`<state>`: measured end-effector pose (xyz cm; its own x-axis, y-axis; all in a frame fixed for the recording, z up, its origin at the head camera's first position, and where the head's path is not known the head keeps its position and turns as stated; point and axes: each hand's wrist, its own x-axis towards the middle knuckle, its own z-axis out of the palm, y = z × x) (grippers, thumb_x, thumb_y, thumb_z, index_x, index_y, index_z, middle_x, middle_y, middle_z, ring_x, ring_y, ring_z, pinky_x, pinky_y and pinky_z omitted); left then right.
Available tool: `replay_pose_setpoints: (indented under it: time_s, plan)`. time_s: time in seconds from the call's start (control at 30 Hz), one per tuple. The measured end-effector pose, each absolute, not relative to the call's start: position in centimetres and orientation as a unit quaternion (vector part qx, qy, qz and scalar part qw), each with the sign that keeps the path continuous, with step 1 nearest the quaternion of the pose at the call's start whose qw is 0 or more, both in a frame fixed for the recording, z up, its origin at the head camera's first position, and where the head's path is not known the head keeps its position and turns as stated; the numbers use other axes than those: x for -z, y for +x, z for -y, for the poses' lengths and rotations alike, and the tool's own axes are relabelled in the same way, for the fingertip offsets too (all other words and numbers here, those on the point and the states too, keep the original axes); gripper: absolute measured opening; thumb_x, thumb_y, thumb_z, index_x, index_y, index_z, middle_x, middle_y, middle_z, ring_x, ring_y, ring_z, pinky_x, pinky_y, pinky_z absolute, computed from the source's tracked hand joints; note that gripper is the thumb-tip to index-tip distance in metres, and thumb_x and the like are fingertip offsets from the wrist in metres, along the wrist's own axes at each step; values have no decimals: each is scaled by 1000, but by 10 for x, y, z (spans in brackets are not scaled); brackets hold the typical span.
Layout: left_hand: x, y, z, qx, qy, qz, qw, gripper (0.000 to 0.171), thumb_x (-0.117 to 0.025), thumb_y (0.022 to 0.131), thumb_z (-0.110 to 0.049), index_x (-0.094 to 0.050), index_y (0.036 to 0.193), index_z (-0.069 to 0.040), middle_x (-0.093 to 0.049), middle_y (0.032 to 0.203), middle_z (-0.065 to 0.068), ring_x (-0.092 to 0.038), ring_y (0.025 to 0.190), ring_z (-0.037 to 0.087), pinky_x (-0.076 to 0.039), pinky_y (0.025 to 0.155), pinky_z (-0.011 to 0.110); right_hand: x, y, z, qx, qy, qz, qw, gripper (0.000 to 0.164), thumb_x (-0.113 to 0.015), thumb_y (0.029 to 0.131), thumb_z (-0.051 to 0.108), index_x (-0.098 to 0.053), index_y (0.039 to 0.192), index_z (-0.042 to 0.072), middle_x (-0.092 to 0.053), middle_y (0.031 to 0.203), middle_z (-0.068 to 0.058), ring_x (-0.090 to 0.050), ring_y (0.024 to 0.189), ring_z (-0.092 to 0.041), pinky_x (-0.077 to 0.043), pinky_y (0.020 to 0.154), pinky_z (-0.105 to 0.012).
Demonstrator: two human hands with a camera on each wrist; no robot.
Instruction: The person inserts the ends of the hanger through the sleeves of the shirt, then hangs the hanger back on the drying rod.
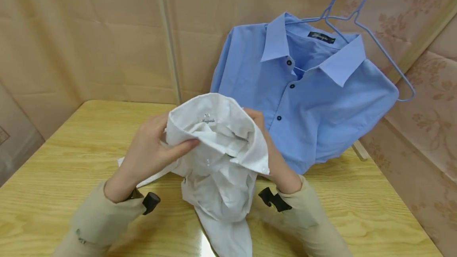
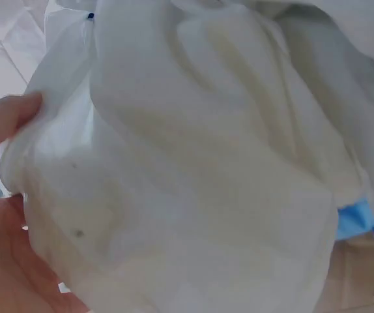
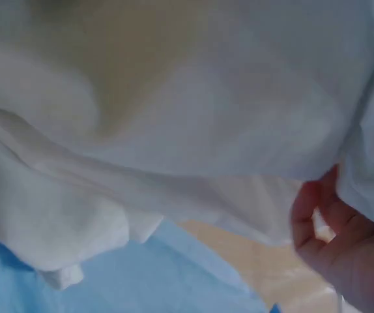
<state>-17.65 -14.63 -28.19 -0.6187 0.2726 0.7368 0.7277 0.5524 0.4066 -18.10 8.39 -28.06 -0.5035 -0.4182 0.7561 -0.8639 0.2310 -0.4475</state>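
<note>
A white shirt is held up over the tabletop between both hands, its collar facing upward so that a small printed label shows inside. The left hand grips the collar's left side, thumb over the front edge and fingers behind the cloth. The right hand grips the opposite side, its fingers mostly hidden in the head view; the right wrist view shows them pinching the fabric. The body of the shirt hangs bunched between the forearms, and a white strip of it shows beneath the left wrist. Just behind, to the right, a blue shirt with dark buttons leans backward, blue wire hangers at its neck. Pale curtains hang beyond the tabletop.
</note>
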Motion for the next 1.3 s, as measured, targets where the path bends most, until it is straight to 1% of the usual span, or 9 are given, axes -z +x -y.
replay_pose_setpoints:
  time_s: [0.1,0.3,0.5,0.63,0.73,0.87,1.0,1.17,1.3]
  plan:
    - [289,-186,146,378,-285,830,294,30,-69,71,-24,-60,96,-12,-61,88,-2,-53,75,8,-41,60,24,284,-184,-91,-457,366,786,197,54,-59,73,8,-26,114,-5,-41,109,-20,-44,96,-23,-36,85,-32]
    - [302,-198,143,378,-258,847,271,20,-63,77,-22,-61,91,-8,-62,82,3,-54,67,10,-43,55,26,301,-204,-102,-426,223,870,111,47,-67,72,14,-42,109,-1,-51,103,-14,-50,92,-23,-41,78,-36]
    - [305,-202,148,396,-214,858,250,23,-57,81,-25,-60,96,-8,-62,76,6,-50,61,13,-39,54,27,305,-216,-110,-475,203,854,66,58,-72,67,25,-43,115,9,-51,107,-5,-47,97,-17,-37,84,-33]
    - [301,-199,150,406,-211,854,249,23,-57,81,-24,-60,97,-8,-62,77,7,-51,63,13,-39,55,25,294,-209,-116,-527,256,809,41,69,-74,64,23,-37,119,8,-46,111,-5,-43,99,-14,-34,87,-30]
    - [296,-195,151,411,-213,850,252,20,-59,80,-22,-61,94,-8,-63,80,5,-52,65,11,-40,56,22,280,-202,-122,-554,365,747,37,85,-73,64,30,-23,127,3,-36,120,-9,-38,105,-16,-31,89,-28]
    - [291,-190,153,420,-220,845,247,16,-62,78,-19,-62,91,-9,-63,82,3,-54,68,8,-42,57,20,282,-208,-135,-592,475,652,-1,95,-60,68,50,-10,132,0,-24,129,-19,-31,112,-26,-29,92,-32]
    - [287,-185,154,429,-268,826,248,12,-63,76,-10,-63,88,-9,-63,79,-1,-52,65,6,-41,55,18,310,-234,-146,-649,510,559,-75,104,-45,66,70,0,135,7,-27,130,-21,-30,115,-32,-27,94,-40]
    - [284,-179,157,427,-343,799,249,18,-64,71,2,-64,87,-6,-64,81,0,-54,70,4,-43,59,16,288,-205,-131,-694,525,459,-177,84,-17,76,69,-1,137,14,-24,133,-11,-28,119,-25,-25,96,-37]
    - [282,-177,159,434,-350,793,244,21,-63,71,5,-63,90,-4,-64,84,1,-55,74,4,-44,61,16,269,-182,-124,-708,497,456,-208,50,-12,93,33,-22,132,5,-27,130,-14,-32,114,-25,-29,93,-34]
